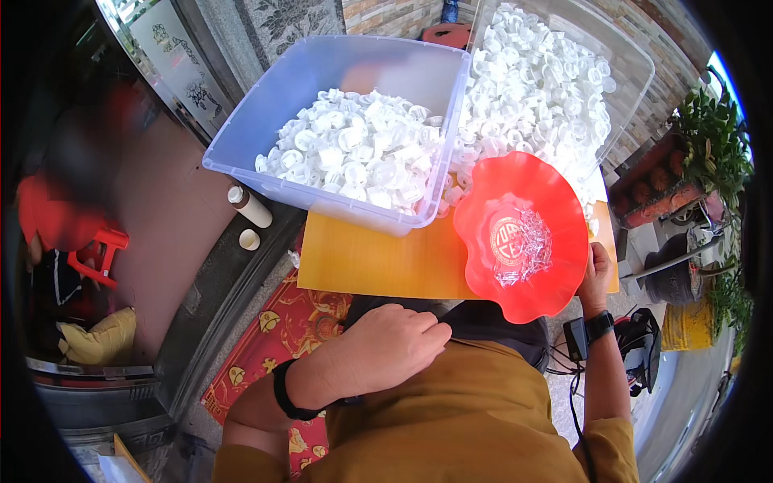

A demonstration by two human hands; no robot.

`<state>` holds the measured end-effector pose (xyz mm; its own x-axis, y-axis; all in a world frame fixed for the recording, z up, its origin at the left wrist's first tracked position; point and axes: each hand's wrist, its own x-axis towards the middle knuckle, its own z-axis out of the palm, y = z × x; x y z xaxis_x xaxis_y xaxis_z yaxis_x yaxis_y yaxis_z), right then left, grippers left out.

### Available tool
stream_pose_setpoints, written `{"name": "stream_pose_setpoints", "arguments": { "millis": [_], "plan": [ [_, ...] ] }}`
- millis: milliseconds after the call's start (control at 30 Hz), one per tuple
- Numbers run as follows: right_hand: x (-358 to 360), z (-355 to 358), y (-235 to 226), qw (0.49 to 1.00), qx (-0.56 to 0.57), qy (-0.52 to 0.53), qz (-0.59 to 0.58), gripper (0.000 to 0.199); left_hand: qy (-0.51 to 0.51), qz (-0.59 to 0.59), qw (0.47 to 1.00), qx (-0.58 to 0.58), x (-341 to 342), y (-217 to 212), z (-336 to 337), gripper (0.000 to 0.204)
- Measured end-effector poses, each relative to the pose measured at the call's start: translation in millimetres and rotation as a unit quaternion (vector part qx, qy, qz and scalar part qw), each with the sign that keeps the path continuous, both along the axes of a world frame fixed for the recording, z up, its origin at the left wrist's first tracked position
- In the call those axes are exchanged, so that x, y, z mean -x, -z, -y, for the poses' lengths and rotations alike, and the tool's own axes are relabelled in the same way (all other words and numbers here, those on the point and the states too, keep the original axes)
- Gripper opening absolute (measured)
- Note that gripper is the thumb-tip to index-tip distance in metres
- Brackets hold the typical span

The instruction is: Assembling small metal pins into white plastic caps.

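Note:
A red plastic dish (566, 217) with a wavy rim holds a small heap of clear, thin plastic pieces (527, 245). It overhangs the near edge of the yellow-orange tabletop (378, 262). My right hand (596, 278) is closed at the dish's right rim, its fingers partly hidden there. In front of my body, short of the table, my left hand (394, 346) has its fingers curled inward; anything inside them is hidden. Beyond it stands a bluish clear tub (274, 181) with many white plastic parts (350, 145).
A second clear bin (636, 88), heaped with white parts (539, 80), stands at the back right. A bottle (250, 207) and its cup (249, 239) sit on the dark ledge at left. Potted plants (708, 137) line the right side. A person in red (56, 217) is far left.

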<state>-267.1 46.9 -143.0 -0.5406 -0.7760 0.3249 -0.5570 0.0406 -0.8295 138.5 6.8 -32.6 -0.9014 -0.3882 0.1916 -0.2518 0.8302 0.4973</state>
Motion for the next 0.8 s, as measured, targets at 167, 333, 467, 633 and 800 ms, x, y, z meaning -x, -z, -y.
{"name": "stream_pose_setpoints", "arguments": {
  "millis": [167, 333, 467, 633, 800],
  "plan": [
    [-5.5, 1.4, -6.1, 0.999, 0.008, 0.039, -0.029, 0.029, 0.012, 0.004, 1.000, 0.011, 4.7, -8.7, -7.4, 0.019],
    [-13.0, -3.2, -19.4, 0.999, 0.000, 0.047, -0.019, 0.030, 0.024, 0.007, 1.000, 0.004, 21.3, -16.3, -2.8, 0.019],
    [-5.2, -6.4, -18.4, 0.996, -0.014, 0.033, 0.077, 0.027, 0.006, -0.010, 1.000, 0.010, 43.6, -29.5, 4.3, 0.019],
    [-0.8, -1.4, -25.1, 0.986, 0.059, 0.025, 0.156, 0.012, -0.019, 0.034, 0.999, 0.016, 73.8, -46.2, 18.1, 0.021],
    [7.4, 5.8, -43.3, 0.993, 0.029, 0.076, -0.083, 0.032, -0.002, 0.111, 0.993, 0.035, 109.1, -52.3, 37.7, 0.021]
  ]
}}
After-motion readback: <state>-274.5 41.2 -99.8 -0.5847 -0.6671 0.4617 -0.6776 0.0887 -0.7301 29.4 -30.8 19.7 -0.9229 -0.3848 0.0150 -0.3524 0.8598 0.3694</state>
